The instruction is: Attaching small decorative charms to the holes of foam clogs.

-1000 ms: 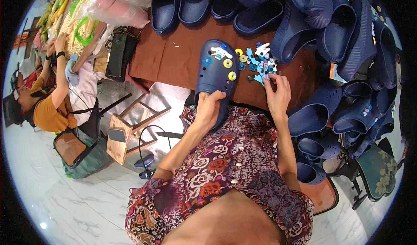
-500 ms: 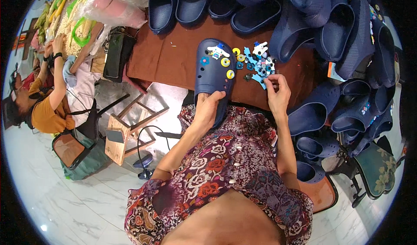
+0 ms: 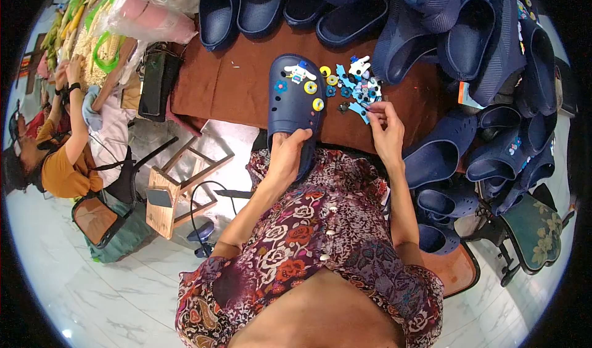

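My left hand (image 3: 287,157) grips a navy clog (image 3: 285,117) at its open heel end, fingers inside and thumb on the outer edge. The clog lies toe away from me on the table edge. Its holed top carries a white character charm (image 3: 300,72), a blue flower charm (image 3: 280,86) and two yellow round charms (image 3: 317,104). To its right is a heap of loose shoe charms (image 3: 365,89) in blue, white and yellow. My right hand (image 3: 387,129) pinches at the heap's near edge, beside a light blue charm (image 3: 357,112); what its fingertips hold is too small to make out.
Many navy clogs (image 3: 351,22) line the table's far and right sides. A brown cloth (image 3: 216,83) covers the table. At far left stand a black case (image 3: 158,83), a wrapped pink cup (image 3: 151,16), a wooden stool (image 3: 166,200) and another person (image 3: 68,163) in an orange top.
The whole view has shifted slightly left. My right fingertips have moved a little farther in along the heap's edge. My left hand keeps its grip on the clog.
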{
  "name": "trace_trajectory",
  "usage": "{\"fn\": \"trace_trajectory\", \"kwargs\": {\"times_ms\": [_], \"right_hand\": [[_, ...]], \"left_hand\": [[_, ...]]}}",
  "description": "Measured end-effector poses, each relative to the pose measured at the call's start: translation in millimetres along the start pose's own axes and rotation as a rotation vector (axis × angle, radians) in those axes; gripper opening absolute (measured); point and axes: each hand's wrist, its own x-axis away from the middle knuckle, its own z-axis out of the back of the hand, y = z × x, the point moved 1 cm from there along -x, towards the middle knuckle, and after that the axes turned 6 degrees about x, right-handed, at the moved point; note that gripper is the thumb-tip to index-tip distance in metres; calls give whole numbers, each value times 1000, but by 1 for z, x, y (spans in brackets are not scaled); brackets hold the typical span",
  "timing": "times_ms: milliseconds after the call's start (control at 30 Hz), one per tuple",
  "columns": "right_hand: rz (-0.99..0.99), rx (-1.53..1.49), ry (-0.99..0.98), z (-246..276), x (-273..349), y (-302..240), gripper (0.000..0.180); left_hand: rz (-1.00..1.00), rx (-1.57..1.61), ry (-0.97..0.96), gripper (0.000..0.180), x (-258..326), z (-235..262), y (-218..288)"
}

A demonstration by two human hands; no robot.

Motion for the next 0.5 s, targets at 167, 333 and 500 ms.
{"fn": "trace_trajectory", "kwargs": {"times_ms": [167,333,500], "right_hand": [[3,52,-20,5,1,-5,10],[-20,79,104,12,-2,2,11],[89,343,192,20,-6,7,14]], "left_hand": [[20,-4,16,40,-2,2,-3],[-20,-19,20,35,-3,0,-3],[-4,-37,28,29,-3,0,-2]]}}
